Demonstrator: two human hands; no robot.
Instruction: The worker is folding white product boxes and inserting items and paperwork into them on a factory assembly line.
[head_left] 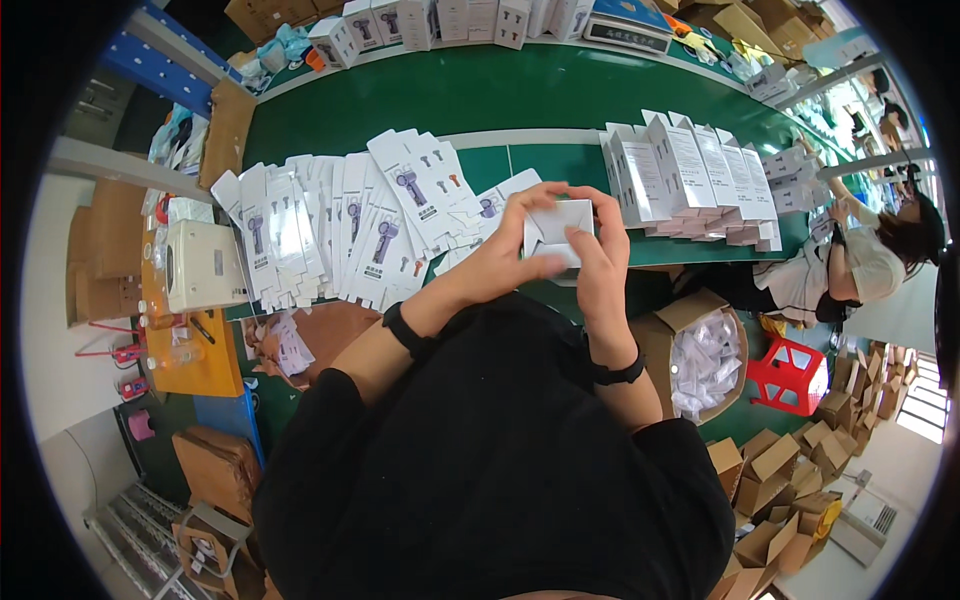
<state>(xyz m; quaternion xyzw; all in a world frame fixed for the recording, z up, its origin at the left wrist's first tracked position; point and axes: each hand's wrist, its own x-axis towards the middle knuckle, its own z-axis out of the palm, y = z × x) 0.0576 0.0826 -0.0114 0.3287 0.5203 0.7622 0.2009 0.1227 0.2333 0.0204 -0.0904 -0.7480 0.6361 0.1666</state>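
Observation:
Between my two hands is a white folding carton [562, 222], its end turned up toward me and flaps showing at the opening. My left hand [508, 250] grips its left side, fingers curled round the far edge and thumb along the near edge. The right hand [602, 250] wraps the right side, its thumb pressed against the flaps. Left of my hands, flattened printed cartons [390, 220] lie in overlapping piles on the green table [420, 98]. To the right, several erected white cartons [690, 175] stand packed in rows with their top flaps up.
Below the table's right edge stands a cardboard box [660, 345] of clear plastic bags, beside a red stool [790, 375]. A co-worker [865, 255] is at the far right. Finished-looking boxes [440, 22] line the back ledge. A cream machine [205, 265] stands at the left.

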